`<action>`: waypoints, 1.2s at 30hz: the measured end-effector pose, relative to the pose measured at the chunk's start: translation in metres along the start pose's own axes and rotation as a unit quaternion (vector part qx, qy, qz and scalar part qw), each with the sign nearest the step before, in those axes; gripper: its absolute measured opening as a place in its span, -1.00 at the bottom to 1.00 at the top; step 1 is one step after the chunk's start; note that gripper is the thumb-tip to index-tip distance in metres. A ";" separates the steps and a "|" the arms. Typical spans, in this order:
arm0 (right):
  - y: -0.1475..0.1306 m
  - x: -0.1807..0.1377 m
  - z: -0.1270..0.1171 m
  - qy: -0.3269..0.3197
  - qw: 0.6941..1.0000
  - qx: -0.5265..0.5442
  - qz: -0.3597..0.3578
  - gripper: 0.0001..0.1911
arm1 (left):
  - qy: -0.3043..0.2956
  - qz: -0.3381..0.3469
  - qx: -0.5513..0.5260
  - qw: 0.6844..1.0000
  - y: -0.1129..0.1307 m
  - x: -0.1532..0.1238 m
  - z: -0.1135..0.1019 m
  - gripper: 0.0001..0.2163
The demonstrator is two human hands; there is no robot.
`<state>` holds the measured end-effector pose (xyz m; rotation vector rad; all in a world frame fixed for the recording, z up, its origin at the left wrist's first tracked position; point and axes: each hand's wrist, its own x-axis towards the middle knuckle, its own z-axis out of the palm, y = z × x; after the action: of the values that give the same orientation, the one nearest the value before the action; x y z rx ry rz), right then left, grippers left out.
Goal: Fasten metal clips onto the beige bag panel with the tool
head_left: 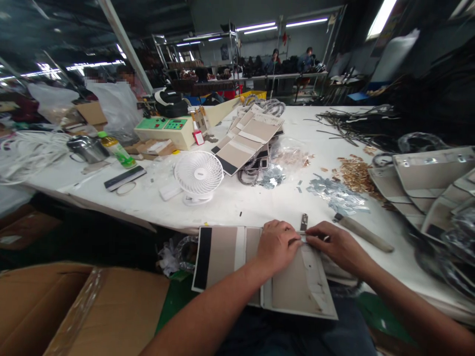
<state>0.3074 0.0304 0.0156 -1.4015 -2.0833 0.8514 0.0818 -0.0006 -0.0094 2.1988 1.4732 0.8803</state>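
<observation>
A flat beige panel (226,257) with black and white strips lies across the table's near edge and my lap. My left hand (276,244) rests on the panel's top edge with its fingers curled and pressed down. My right hand (334,244) meets it fingertip to fingertip, pinching a small metal piece (303,238) at the panel's edge. A small metal clip (304,222) lies just beyond the fingers. A wooden-handled tool (365,233) lies on the table right of my right hand.
A white desk fan (198,175) stands mid-table. Stacked beige panels (248,138) lie behind it, more at the right (426,183). Heaps of silver (336,193) and brass fittings (354,173) lie ahead. A cardboard box (74,306) sits lower left. People work at far tables.
</observation>
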 end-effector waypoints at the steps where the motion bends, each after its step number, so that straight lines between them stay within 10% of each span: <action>1: 0.004 -0.002 -0.008 0.041 0.999 -0.003 -0.010 -0.62 | 0.005 -0.002 -0.005 1.000 0.000 0.001 0.001 -0.90; 5: 0.039 -0.006 -0.040 0.226 0.960 -0.165 0.002 -0.46 | 0.005 -0.007 -0.023 1.000 -0.001 0.000 0.001 -0.90; 12: 0.091 -0.008 -0.046 0.126 0.950 -0.278 0.065 -0.31 | -0.008 -0.021 -0.022 1.000 -0.001 0.001 0.000 -0.93; 17: 0.036 -0.001 -0.043 0.208 0.974 0.049 0.069 -0.54 | -0.026 -0.011 -0.002 1.000 -0.002 0.001 0.003 -0.93; 22: -0.035 0.019 -0.021 0.257 0.803 0.535 0.054 -0.66 | -0.041 0.025 0.026 0.998 -0.004 0.003 0.001 -0.92; 28: -0.049 0.030 0.009 0.260 0.736 0.616 0.111 -0.50 | -0.052 0.021 0.023 0.998 -0.005 0.006 0.000 -0.91; 36: -0.044 0.023 0.020 0.251 0.759 0.597 0.064 -0.58 | -0.066 0.022 0.014 0.997 -0.006 0.007 -0.001 -0.89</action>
<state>0.2577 0.0353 0.0353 -0.8396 -0.6745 1.3077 0.0790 0.0082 -0.0103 2.2706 1.3873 0.7165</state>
